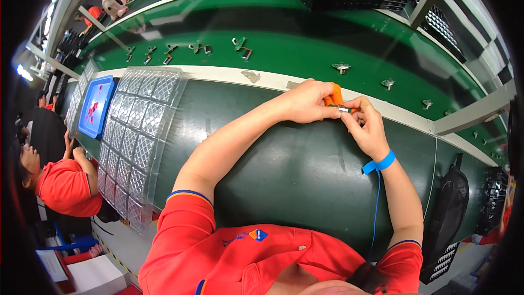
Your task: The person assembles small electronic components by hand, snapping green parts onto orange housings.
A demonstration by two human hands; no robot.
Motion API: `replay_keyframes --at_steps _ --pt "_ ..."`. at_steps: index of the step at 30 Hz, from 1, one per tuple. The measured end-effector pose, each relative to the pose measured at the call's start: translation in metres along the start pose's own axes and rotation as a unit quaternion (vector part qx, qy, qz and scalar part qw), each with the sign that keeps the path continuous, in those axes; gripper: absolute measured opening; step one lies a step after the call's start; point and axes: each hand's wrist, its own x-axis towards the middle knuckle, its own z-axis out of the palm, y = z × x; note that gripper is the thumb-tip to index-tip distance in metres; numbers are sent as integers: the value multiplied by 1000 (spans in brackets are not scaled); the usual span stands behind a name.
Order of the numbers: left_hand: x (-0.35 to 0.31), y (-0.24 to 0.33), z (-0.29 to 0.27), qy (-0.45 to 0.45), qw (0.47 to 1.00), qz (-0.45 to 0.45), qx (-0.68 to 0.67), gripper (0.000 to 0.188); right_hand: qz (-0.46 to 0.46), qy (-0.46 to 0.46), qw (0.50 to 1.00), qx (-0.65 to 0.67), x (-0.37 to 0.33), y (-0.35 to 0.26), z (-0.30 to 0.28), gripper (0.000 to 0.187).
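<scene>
My left hand (310, 101) and my right hand (368, 127) meet over the far edge of the dark green work table (273, 169). Between their fingertips they pinch a small green circuit board (343, 110) with a silvery-white part on it. Orange finger covers (334, 95) sit on some of my fingers, and the fingers hide much of the board. Around my right wrist runs a blue wrist strap (386, 160) with a thin blue cord hanging down.
Beyond a pale rail lies a green belt (295, 38) carrying several small boards with flat cables (241, 48). Clear plastic blister trays (139, 125) and a blue tray (98, 106) with red bits stand left, near a seated person (68, 186). A metal post (475, 109) slants across the right.
</scene>
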Motion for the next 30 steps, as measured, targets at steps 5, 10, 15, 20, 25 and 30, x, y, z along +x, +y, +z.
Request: replay_keyframes --at_steps 5,10,15,20,25,30 --pt "15 -13 -23 280 930 70 229 22 79 33 992 98 3 -7 3 37" --pt "17 -70 -72 282 859 -26 427 27 85 -19 992 91 2 2 -2 27" --pt "-5 -75 -104 428 778 -134 440 45 95 -24 992 81 2 0 -5 22" --pt "-16 -86 -110 361 731 -276 509 41 74 -24 993 86 3 6 -7 20" --pt "-12 -60 -91 332 933 -119 75 28 90 -15 990 110 3 3 -4 19" --pt "2 -8 -29 170 950 -70 -253 29 66 13 988 140 3 1 -4 23"
